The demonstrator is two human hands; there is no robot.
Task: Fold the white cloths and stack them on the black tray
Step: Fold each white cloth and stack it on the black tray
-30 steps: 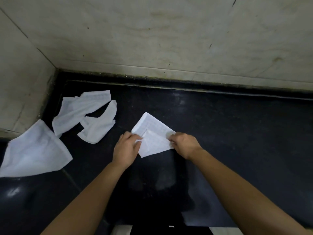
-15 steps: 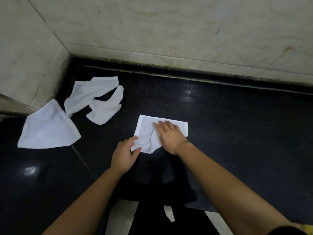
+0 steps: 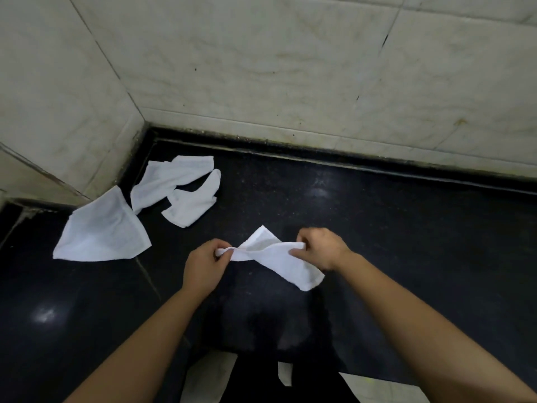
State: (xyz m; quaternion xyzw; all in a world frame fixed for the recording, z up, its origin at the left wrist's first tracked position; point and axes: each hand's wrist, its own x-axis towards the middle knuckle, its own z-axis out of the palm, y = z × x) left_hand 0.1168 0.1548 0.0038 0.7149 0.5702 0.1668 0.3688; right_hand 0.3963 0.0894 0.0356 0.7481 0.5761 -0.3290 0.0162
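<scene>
Pale, stained wall tiles (image 3: pixel 290 68) meet in a corner | glossy black stone counter (image 3: pixel 406 228) runs beneath, touching them | light floor (image 3: pixel 209 379) at bottom edge

Glossy black speckled stone tabletop (image 3: pixel 377 228), meeting pale tiled walls (image 3: pixel 290 68) in a corner at far left; a thin seam (image 3: pixel 146 274) crosses its left part. Three white cloths lie on it near that corner: a flat spread cloth (image 3: pixel 98 231) furthest left; a long crumpled cloth (image 3: pixel 171 178) touching its far corner; and a smaller crumpled cloth (image 3: pixel 193 203) against the long one's right side.
</scene>
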